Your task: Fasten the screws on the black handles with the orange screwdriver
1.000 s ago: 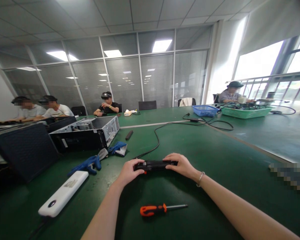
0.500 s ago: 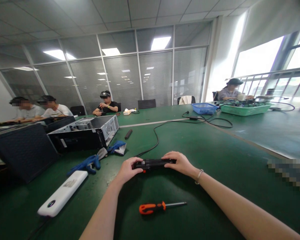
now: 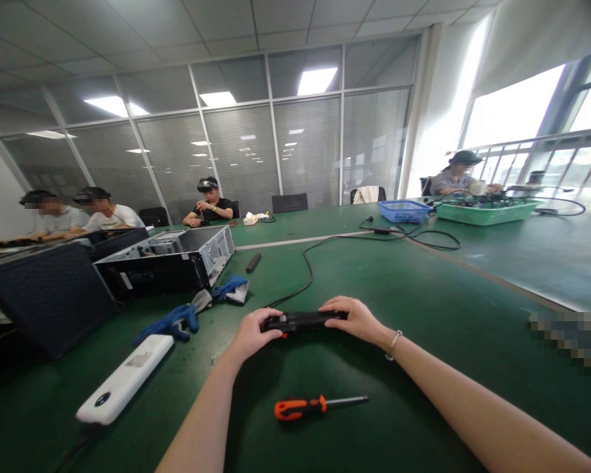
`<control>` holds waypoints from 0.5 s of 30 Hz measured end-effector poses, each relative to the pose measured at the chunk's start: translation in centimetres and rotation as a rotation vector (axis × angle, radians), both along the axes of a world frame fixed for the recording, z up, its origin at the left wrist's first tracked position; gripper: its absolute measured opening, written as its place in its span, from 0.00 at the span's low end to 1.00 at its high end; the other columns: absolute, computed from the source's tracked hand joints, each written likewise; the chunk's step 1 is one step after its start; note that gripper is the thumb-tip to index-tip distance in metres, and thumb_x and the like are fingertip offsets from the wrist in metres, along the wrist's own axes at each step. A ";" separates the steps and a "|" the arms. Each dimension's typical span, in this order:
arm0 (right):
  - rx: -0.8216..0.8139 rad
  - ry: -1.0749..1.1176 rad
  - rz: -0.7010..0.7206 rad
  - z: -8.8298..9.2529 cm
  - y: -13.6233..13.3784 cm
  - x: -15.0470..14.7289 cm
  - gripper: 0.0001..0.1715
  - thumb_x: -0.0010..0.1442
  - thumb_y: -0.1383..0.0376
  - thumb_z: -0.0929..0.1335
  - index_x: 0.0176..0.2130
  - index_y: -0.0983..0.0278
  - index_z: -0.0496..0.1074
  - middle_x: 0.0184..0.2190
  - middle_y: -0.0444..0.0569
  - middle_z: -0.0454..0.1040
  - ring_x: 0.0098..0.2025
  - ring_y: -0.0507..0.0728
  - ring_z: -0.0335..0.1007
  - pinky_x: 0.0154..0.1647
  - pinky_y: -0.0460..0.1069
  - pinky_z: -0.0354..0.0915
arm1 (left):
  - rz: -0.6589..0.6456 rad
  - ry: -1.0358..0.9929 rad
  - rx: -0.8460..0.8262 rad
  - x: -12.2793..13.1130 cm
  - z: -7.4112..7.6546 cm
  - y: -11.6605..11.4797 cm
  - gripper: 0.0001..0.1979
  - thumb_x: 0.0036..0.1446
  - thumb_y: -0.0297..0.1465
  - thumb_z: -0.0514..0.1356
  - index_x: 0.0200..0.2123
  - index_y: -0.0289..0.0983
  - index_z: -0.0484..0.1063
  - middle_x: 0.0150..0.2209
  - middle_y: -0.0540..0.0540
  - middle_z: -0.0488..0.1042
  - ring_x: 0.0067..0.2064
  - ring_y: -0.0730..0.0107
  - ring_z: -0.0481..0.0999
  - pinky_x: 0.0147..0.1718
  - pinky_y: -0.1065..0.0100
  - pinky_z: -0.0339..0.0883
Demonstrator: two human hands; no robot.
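A long black device (image 3: 303, 321) with a small red part at its lower left edge is held level just over or on the green table; which of the two I cannot tell. My left hand (image 3: 253, 335) grips its left end between thumb and fingers. Around the right end, my right hand (image 3: 350, 319) closes with fingers on the far side and thumb on the near side. Nearer to me lies a screwdriver (image 3: 300, 408) with an orange and black handle, its shaft pointing right. A black cable (image 3: 309, 276) runs up to the device from behind; the joint is hidden.
On the left are a white power bank (image 3: 127, 378), blue gloves (image 3: 175, 322), an opened computer case (image 3: 165, 266) and a dark panel (image 3: 46, 295). A blue basket (image 3: 404, 211) and a green basket (image 3: 487, 213) stand at the far right. Several people sit around the table.
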State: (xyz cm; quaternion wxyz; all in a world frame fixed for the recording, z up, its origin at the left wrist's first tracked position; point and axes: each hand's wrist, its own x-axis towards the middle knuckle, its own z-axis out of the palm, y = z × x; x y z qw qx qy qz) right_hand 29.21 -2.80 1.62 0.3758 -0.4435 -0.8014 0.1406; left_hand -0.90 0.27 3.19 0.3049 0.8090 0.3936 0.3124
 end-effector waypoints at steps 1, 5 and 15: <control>0.005 -0.007 -0.005 0.0 0.0 0.0 0.17 0.54 0.56 0.71 0.44 0.55 0.77 0.44 0.47 0.77 0.45 0.58 0.72 0.50 0.54 0.65 | -0.001 -0.004 -0.008 0.0 0.0 0.0 0.19 0.46 0.28 0.66 0.44 0.36 0.74 0.46 0.42 0.76 0.47 0.58 0.75 0.47 0.62 0.67; 0.020 -0.019 -0.024 0.0 -0.1 -0.1 0.17 0.55 0.56 0.70 0.45 0.54 0.76 0.45 0.46 0.77 0.46 0.59 0.72 0.50 0.55 0.65 | -0.026 -0.032 -0.047 -0.3 -0.1 0.1 0.20 0.47 0.28 0.64 0.46 0.35 0.74 0.47 0.41 0.75 0.46 0.58 0.75 0.46 0.62 0.68; 0.076 -0.148 -0.027 -0.1 -0.3 -0.3 0.22 0.54 0.54 0.71 0.49 0.54 0.73 0.46 0.45 0.77 0.47 0.59 0.72 0.51 0.55 0.62 | 0.002 -0.015 -0.021 -0.6 -0.2 0.3 0.21 0.45 0.27 0.65 0.46 0.36 0.75 0.48 0.41 0.75 0.47 0.56 0.75 0.47 0.61 0.67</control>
